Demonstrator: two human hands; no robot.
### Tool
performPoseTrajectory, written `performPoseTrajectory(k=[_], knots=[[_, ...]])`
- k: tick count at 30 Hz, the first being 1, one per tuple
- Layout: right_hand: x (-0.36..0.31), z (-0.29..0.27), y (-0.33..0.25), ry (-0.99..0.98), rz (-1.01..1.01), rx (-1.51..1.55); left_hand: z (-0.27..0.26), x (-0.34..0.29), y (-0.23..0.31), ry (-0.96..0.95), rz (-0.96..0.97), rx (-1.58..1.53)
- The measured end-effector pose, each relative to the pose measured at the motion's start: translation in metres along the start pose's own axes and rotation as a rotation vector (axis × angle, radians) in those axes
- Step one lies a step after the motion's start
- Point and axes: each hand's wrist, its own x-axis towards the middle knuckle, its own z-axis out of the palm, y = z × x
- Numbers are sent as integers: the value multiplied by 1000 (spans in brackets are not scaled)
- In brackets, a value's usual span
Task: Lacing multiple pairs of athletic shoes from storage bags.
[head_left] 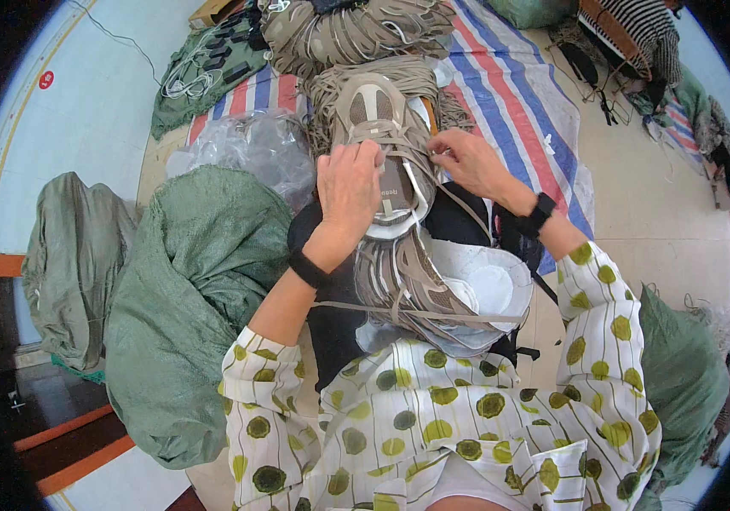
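Observation:
A brown-and-beige shoe upper (371, 100) lies in front of me, toe pointing away, with a flat beige shoelace (382, 129) threaded across its front. My left hand (348, 189) is closed on the left side of its opening, fingers curled at the tongue (396, 183). On the opposite side my right hand (472, 163) pinches the lace beside the eyelets; the fingertips partly hide it. A loose lace end hangs below that hand. Across my lap rests a second shoe upper (399, 277), turned sideways, its white lining (493, 281) showing and a lace strung over it.
Beyond the upper lie a bundle of beige laces (324, 95) and a pile of shoe uppers (356, 34), on a striped sheet (535, 128). At my left are a clear plastic bag (254, 149) and a big green sack (195, 315). Another green sack (680, 358) stands at my right.

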Motion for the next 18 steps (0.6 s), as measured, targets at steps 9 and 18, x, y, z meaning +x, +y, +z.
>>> performPoseTrajectory(k=[9, 18], knots=[[28, -11, -23, 265, 14, -115, -131, -61, -56, -140, -294, -106], [15, 6, -35, -47, 188, 70, -179, -136, -138, -480, -693, -149]])
